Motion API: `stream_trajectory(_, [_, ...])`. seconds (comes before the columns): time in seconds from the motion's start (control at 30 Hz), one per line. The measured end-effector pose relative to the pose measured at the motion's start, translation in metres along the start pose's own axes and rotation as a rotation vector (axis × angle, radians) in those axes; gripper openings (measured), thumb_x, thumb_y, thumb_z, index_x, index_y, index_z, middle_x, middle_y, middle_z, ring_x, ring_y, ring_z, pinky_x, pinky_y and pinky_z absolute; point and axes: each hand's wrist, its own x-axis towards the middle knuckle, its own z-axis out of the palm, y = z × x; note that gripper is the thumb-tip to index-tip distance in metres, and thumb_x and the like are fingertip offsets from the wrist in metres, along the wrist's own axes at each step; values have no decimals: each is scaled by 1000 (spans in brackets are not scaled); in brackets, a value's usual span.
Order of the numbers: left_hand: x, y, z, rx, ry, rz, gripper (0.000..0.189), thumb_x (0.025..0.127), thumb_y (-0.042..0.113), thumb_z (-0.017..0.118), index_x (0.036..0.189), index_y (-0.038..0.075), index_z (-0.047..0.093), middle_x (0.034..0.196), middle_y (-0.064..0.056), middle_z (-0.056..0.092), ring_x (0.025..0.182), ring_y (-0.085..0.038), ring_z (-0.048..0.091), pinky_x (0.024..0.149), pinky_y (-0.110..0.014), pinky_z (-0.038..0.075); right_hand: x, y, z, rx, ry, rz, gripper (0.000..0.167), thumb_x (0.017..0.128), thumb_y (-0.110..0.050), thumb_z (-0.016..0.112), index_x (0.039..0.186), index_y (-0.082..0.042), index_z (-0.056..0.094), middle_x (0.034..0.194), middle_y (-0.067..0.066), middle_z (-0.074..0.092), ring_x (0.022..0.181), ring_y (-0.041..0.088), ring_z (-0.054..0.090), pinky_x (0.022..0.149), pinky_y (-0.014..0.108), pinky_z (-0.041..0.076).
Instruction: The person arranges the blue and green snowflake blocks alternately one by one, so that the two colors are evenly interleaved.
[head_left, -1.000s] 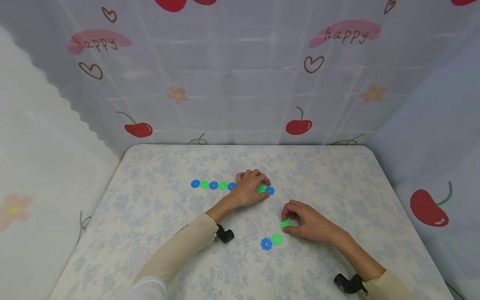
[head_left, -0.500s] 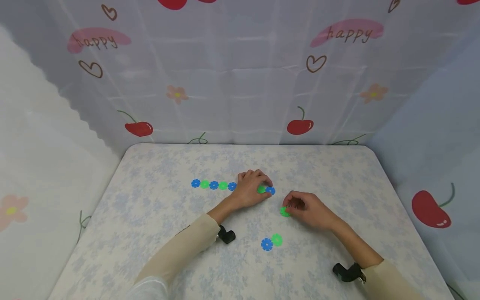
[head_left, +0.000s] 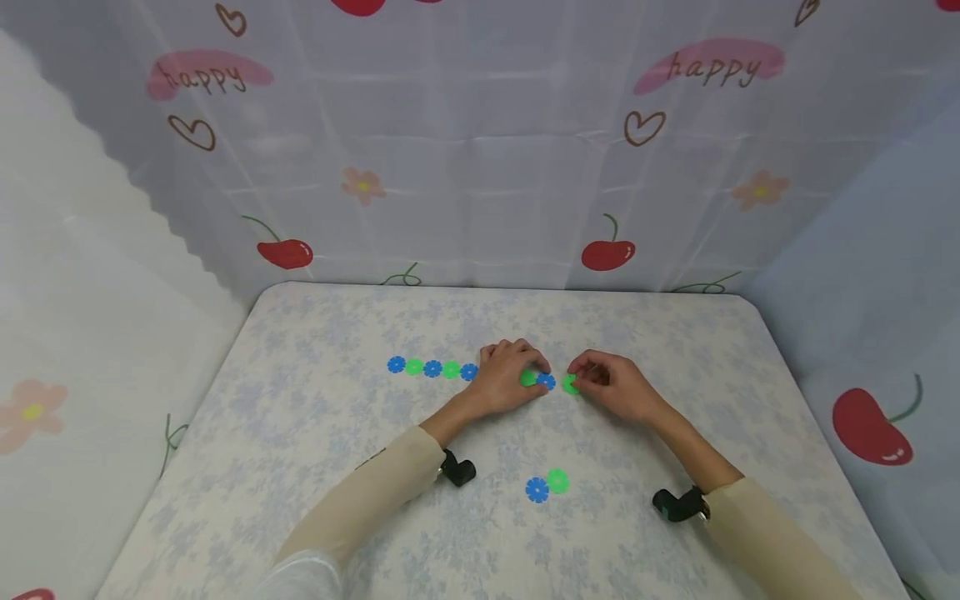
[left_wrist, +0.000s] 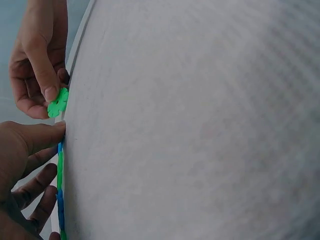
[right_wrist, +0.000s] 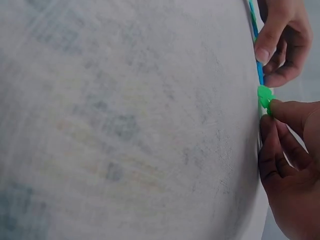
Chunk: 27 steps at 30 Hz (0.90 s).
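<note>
A row of blue and green interlocking snowflake discs [head_left: 432,368] lies across the table, colours alternating, its middle covered by my left hand [head_left: 504,379]. That hand's thumb and index finger pinch the blue snowflake disc [head_left: 547,382] at the row's right end. Just to the right, my right hand [head_left: 617,387] pinches a loose green snowflake disc [head_left: 570,384] between thumb and fingertips. A small gap separates this green disc from the blue end disc in the head view. The right wrist view shows the green disc [right_wrist: 265,96] tilted, close to the row's end.
Nearer the front of the table [head_left: 360,525] lie another blue disc [head_left: 537,490] and a green disc [head_left: 557,481], side by side. A printed curtain [head_left: 480,167] rises behind the table's back edge, and more cloth hangs at both sides.
My right hand has moved away from the front pair, carrying the green disc up toward the right end of the row. My left hand keeps its place on the row.
</note>
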Motion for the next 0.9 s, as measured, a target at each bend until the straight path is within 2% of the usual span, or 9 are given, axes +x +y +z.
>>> stream_trajectory(0.23, [1,2,-2,3,1,9,24,100,43,76,122,33,73,134,6,63,127,-25,53,116,-61,30,2,-2,5,-83,14,-57,17,103,-12,74,119,-8,73,104,6,73,86,11,65,77,26,55])
stream_trajectory(0.5, [0,1,-1,1,-5,3,25,100,42,77,123,32,73,135,5,63,127,-26,54,116,-62,29,1,0,10,-109,9,-52,27,99,-23,81,121,-11,73,109,6,68,84,9,60,76,26,52])
stream_trajectory(0.9, [0,0,-1,-15,1,9,25,100,41,77,123,31,73,135,6,62,126,-25,53,115,-61,29,2,-1,14,-118,4,-72,25,98,-17,80,122,-11,75,110,6,69,85,10,58,77,28,52])
